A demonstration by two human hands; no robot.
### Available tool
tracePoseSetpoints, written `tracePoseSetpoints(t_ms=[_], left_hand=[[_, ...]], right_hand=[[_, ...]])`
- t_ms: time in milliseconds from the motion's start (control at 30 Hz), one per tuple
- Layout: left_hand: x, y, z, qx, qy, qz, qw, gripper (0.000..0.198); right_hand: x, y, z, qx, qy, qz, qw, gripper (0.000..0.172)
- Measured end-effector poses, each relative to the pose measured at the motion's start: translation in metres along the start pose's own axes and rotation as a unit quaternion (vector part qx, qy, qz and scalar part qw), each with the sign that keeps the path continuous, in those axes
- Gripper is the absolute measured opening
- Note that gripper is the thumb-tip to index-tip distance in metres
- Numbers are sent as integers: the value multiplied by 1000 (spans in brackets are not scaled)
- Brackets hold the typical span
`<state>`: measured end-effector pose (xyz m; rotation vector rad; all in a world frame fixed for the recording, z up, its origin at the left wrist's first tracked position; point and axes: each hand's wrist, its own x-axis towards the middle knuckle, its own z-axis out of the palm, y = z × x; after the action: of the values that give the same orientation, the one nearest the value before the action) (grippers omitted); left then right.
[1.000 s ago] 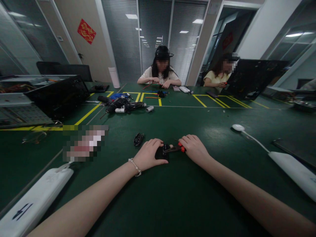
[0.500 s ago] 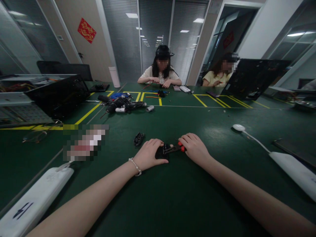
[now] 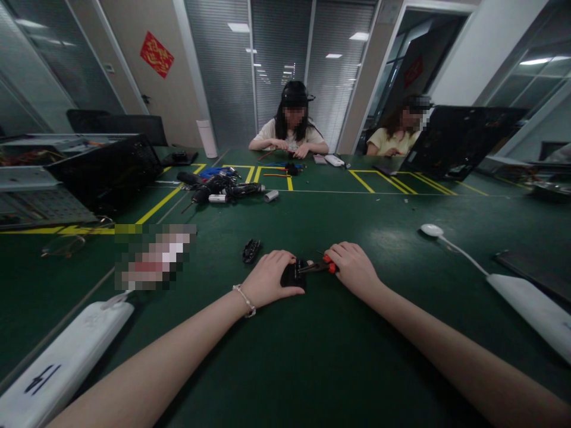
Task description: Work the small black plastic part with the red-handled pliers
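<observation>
My left hand [image 3: 267, 276] is closed around a small flat black part [image 3: 292, 275], thumb along its near edge and fingers over the far side. What kind of part it is I cannot make out. My right hand [image 3: 353, 266] grips red-handled pliers [image 3: 331, 264], whose dark jaws point left and reach the black part's right side. Whether the jaws pinch anything is too small to tell. A small black ribbed piece [image 3: 251, 251] lies on the green table [image 3: 285, 356], beyond my left hand.
A pile of cables and tools [image 3: 218, 185] lies farther back, beside a small silver cylinder [image 3: 271, 196]. White power banks [image 3: 66, 356] flank my arms. Open computer cases [image 3: 107, 172] stand left and right. Two people [image 3: 292, 131] sit across the table.
The pliers and my right hand have shifted very slightly right, and the jaws now sit nearer the black part's right side. My left hand has hardly moved.
</observation>
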<state>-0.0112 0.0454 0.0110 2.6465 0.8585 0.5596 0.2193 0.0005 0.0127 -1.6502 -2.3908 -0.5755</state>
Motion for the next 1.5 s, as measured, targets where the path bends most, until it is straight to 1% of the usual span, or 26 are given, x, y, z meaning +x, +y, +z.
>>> tracePoseSetpoints(t_ms=[200,567,833,1167,1500], left_hand=[[1,0,0,-3,-2,1,1000,55],[0,0,0,1,0,3,1000,56],[0,0,0,4,1,2,1000,56],[0,1,0,-1,-1,-4,1000,56],[0,-2,1,-1,2,2,1000,55]], right_hand=[[0,-1,0,-17,-6,-2,1000,29],[-1,0,1,2,7,-1,1000,33],[0,0,3,-1,5,-5,1000,32],[1,-2,-4,-14,7,-6,1000,27],[2,-5,-4,-39,-6,-3,999,25]])
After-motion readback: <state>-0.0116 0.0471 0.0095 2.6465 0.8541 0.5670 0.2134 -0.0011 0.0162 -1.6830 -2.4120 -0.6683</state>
